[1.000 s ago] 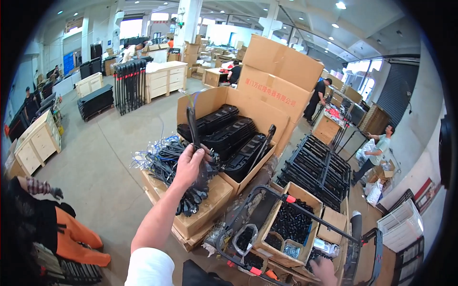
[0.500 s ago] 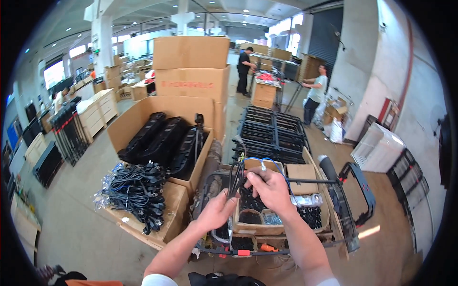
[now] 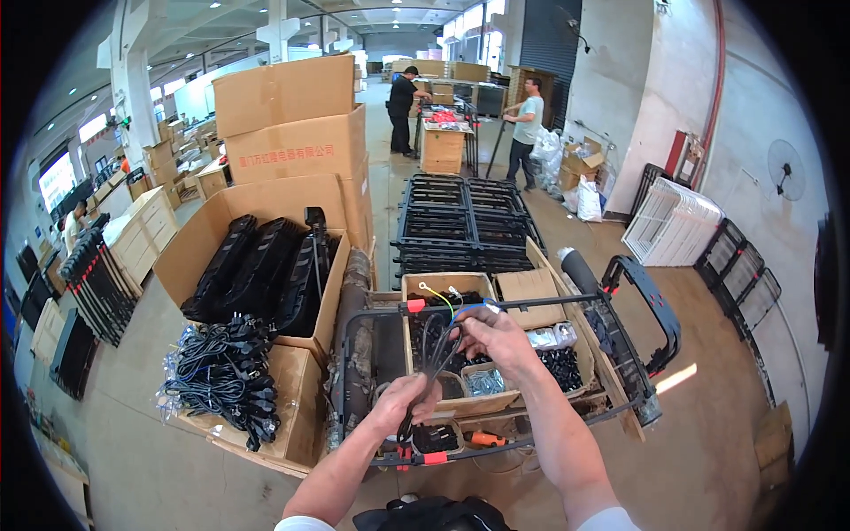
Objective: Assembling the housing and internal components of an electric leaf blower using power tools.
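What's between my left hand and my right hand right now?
In the head view a black cable runs between the left hand and the right hand, held taut above the cart's cardboard boxes.

A warehouse workshop is shown by tall stacked brown cardboard cartons (image 3: 288, 119), piled black metal wire frames (image 3: 465, 221) and a bare concrete floor (image 3: 133, 425).

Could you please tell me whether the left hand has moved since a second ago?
Yes. The left hand left the pile of black cables on the cardboard box and now grips the black cable bundle over the cart.
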{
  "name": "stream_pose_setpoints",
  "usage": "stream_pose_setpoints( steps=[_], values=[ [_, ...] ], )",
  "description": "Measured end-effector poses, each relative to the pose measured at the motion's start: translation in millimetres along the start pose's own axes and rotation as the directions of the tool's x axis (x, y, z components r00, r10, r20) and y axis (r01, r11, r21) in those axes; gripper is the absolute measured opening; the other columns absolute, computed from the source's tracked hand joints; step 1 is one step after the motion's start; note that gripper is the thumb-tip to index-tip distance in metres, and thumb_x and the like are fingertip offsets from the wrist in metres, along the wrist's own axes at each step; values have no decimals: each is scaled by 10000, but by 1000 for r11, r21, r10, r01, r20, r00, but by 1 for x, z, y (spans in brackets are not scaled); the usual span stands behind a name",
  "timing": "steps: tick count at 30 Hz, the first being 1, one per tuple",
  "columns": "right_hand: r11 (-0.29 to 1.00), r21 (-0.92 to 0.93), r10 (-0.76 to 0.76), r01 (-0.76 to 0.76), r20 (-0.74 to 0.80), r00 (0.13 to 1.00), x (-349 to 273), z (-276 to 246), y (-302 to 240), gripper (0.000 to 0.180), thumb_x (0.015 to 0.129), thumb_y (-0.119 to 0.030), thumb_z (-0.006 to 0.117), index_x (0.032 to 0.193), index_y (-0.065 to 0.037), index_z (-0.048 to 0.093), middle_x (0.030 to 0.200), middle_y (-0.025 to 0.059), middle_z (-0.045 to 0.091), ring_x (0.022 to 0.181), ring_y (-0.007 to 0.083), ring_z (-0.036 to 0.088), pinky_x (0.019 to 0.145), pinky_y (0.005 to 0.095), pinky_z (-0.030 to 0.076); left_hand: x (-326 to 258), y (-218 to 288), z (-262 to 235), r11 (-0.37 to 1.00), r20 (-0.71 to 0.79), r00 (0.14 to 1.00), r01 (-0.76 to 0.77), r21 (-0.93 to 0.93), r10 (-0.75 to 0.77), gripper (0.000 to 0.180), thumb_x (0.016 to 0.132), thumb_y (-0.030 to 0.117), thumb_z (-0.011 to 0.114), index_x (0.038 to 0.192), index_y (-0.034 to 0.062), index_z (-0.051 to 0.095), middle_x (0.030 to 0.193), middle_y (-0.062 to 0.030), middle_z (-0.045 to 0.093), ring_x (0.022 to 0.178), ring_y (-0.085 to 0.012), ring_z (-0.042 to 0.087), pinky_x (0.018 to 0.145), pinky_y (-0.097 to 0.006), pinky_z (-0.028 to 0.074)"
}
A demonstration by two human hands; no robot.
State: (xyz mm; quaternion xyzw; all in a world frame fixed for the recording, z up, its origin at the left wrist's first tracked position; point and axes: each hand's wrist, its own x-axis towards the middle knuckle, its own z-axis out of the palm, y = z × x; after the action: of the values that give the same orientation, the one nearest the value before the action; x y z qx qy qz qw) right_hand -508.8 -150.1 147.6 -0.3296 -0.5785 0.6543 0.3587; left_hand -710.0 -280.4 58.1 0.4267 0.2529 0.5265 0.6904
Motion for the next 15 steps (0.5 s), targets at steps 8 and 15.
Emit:
stream_pose_setpoints(
  steps=[8,15],
  values=[
    [988,80,118,-134,170,978,-13,-20,7,523,922,-333,840,1258,-6,609,834,76,728,596,152,690,515,253,524,21,-21,11,959,46,989,150,-241,-143,513,1140,481,384,958,38,569,612,42,386,502,-109,375,506,-276,338],
    [997,-63,39,-49,-145,989,-3,-30,59,396,1072,-410,621,938,-48,709,790,29,675,649,117,603,581,287,479,36,-42,22,916,31,984,176,-361,-176,459,1152,467,369,980,72,528,721,-4,486,608,-137,478,586,-295,429]
  ],
)
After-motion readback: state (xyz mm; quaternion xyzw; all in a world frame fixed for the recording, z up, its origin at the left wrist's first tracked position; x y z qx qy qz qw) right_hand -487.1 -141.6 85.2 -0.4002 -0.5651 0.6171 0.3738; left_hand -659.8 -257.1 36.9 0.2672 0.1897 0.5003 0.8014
